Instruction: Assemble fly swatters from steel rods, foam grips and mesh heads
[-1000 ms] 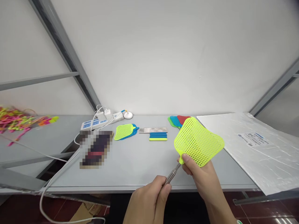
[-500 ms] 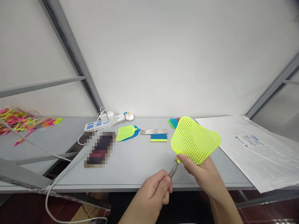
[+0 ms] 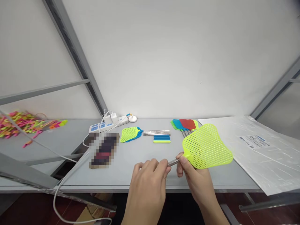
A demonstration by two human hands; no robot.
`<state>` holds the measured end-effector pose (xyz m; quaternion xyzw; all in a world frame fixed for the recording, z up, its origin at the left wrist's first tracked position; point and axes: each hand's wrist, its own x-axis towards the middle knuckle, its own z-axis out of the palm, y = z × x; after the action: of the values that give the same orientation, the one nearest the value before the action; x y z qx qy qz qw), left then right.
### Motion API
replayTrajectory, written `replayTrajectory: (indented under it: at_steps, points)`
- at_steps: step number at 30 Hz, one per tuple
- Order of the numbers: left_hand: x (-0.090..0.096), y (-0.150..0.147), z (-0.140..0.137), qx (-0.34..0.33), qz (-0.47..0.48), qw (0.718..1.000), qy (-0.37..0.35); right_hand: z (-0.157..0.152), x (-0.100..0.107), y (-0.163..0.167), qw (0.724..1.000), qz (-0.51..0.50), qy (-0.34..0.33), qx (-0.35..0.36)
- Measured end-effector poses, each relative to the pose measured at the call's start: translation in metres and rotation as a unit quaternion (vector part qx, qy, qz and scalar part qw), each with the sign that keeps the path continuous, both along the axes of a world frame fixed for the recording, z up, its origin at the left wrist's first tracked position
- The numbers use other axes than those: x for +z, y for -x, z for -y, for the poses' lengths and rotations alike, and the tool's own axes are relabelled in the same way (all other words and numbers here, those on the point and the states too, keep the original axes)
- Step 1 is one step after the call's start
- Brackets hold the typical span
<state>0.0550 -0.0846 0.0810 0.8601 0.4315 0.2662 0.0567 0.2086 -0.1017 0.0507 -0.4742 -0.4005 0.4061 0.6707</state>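
A yellow-green fly swatter (image 3: 207, 147) with a perforated head is held up between my hands over the front of the table. My right hand (image 3: 193, 175) pinches its neck, where the head meets the metal rod. Around the rod's other end, my left hand (image 3: 150, 181) is closed, and the fingers hide that end. Behind the swatter lie finished-looking fly swatters (image 3: 187, 124) in green, blue and red, partly covered by it. Beyond my left hand are metal rods (image 3: 157, 133), blue and yellow-green tubes (image 3: 161, 138), and loose swatter heads (image 3: 130, 134).
A white power strip (image 3: 107, 125) with plugs and a round white object (image 3: 132, 118) stand at the back left. A white plastic package (image 3: 253, 150) covers the right side. Colourful pieces (image 3: 25, 125) lie on the far-left table. A cable (image 3: 56, 200) hangs off the edge.
The swatter has turned from upright-slanting to nearly level, its head now pointing right. My left hand has rolled over, back upward. The coloured swatters behind show more fully.
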Motion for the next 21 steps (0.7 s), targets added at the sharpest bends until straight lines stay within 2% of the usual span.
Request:
replayTrajectory:
  at_steps: [2, 4, 5, 7, 8, 10, 11, 13, 15, 16, 18, 21]
  points:
    - [-0.003, 0.001, 0.007, 0.020, 0.048, 0.998, -0.043, -0.001, -0.005, 0.006, 0.998, -0.064, -0.016, -0.003]
    - [-0.016, -0.002, 0.021, 0.062, 0.151, 0.984, -0.075, -0.003, -0.007, 0.013, 0.990, -0.141, -0.019, -0.019]
    - [-0.025, -0.004, 0.030, 0.063, 0.210, 0.974, -0.057, -0.004, -0.008, 0.016, 0.984, -0.175, -0.018, -0.027]
    - [-0.046, -0.011, 0.044, 0.005, 0.309, 0.948, 0.079, -0.004, -0.008, 0.023, 0.975, -0.218, -0.014, -0.036]
    - [-0.056, -0.015, 0.047, -0.010, 0.349, 0.924, 0.159, -0.003, -0.008, 0.027, 0.973, -0.227, -0.009, -0.036]
    - [-0.067, -0.024, 0.044, -0.001, 0.377, 0.905, 0.198, -0.001, -0.008, 0.033, 0.974, -0.226, 0.002, -0.032]
    - [-0.067, -0.028, 0.039, 0.009, 0.414, 0.883, 0.222, 0.000, -0.010, 0.036, 0.976, -0.216, 0.006, -0.024]
    - [-0.062, -0.033, 0.025, 0.016, 0.507, 0.815, 0.280, 0.003, -0.014, 0.042, 0.983, -0.185, 0.005, -0.006]
    - [-0.054, -0.034, 0.013, -0.005, 0.582, 0.741, 0.336, 0.005, -0.019, 0.048, 0.988, -0.151, -0.006, -0.007]
    - [-0.051, -0.033, 0.008, -0.021, 0.594, 0.722, 0.355, 0.006, -0.022, 0.050, 0.990, -0.140, -0.012, -0.014]
    - [-0.050, -0.029, 0.004, -0.033, 0.602, 0.707, 0.370, 0.004, -0.025, 0.052, 0.990, -0.137, -0.022, -0.034]
    - [-0.055, -0.014, 0.001, -0.001, 0.616, 0.713, 0.335, -0.001, -0.023, 0.043, 0.983, -0.166, -0.035, -0.069]
